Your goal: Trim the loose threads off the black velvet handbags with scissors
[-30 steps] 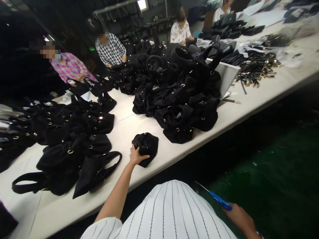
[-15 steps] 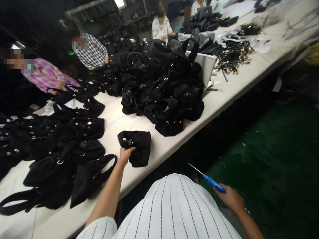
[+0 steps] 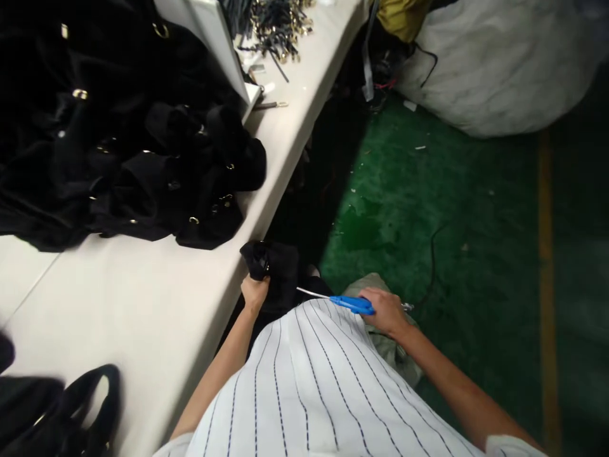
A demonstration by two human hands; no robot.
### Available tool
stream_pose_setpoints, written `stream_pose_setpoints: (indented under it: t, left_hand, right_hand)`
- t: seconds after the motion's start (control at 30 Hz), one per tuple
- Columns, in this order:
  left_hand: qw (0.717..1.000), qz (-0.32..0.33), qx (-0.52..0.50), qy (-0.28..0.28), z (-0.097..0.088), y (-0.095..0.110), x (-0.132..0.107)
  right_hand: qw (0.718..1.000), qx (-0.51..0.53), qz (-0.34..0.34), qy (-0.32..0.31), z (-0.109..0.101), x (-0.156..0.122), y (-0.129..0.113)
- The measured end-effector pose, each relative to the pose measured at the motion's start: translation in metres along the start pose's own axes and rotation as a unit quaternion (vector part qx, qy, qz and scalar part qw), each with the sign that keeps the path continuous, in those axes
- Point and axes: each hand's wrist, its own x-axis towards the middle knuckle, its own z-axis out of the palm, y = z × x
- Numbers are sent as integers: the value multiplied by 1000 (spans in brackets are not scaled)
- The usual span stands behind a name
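My left hand (image 3: 254, 293) is closed on a small black fabric bag (image 3: 273, 270), held just off the near edge of the white table (image 3: 143, 304), in front of my striped shirt. My right hand (image 3: 386, 311) grips blue-handled scissors (image 3: 349, 304) whose thin blades point left toward the bag. The two hands are close together over my lap.
A big heap of black bags with gold rings (image 3: 118, 139) covers the table's far left. A white box (image 3: 209, 38) and a pile of straps with metal clips (image 3: 276, 22) lie beyond. Another black bag (image 3: 52, 412) sits bottom left. Green floor and a large white sack (image 3: 499, 63) lie to the right.
My left hand has pulled the black bag off the table toward my lap. My right hand with the scissors has come left toward it. My view has turned down and right.
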Motion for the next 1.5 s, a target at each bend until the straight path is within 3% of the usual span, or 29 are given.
stream_pose_setpoints:
  t: [0.1, 0.2, 0.3, 0.4, 0.5, 0.6, 0.7, 0.8, 0.97, 1.1, 1.17, 1.27, 1.4, 1.5]
  left_hand:
    - [999, 12, 26, -18, 24, 9, 5]
    - [998, 24, 49, -29, 36, 11, 8]
    - [996, 38, 71, -35, 38, 9, 12]
    - [993, 69, 89, -41, 33, 5, 14]
    - [978, 183, 99, -31, 26, 0, 12]
    - [943, 312, 119, -1, 20, -7, 6]
    - [915, 373, 155, 15, 17, -12, 0]
    - [912, 382, 147, 36, 18, -15, -7]
    - [931, 354, 57, 65, 22, -19, -17]
    - [943, 327, 0, 62, 13, -23, -27]
    - [936, 347, 20, 47, 6, -25, -30]
    - [893, 433, 125, 11, -3, -27, -28]
    - [816, 525, 234, -56, -4, -25, -13]
    - [746, 600, 258, -129, 5, -17, 0]
  right_hand:
    - [997, -46, 48, -36, 9, 5, 3]
    - [994, -56, 78, -45, 19, 14, 12]
    - [995, -55, 70, -50, 23, 18, 24]
    - [988, -77, 120, -64, 24, 23, 35]
    - [991, -70, 95, -69, 25, 31, 44]
    - [989, -81, 106, -70, 27, 42, 47]
    - [985, -99, 116, -76, 29, 50, 45]
    - [989, -89, 76, -85, 30, 55, 38]
    - [989, -91, 78, -89, 26, 63, 28]
    - [988, -100, 59, -101, 27, 70, 25]
    - [986, -109, 68, -110, 29, 72, 28]
    - [986, -102, 70, -109, 26, 72, 38]
    - [980, -123, 138, -77, 12, 77, 50]
    - [987, -118, 89, -58, 4, 88, 42]
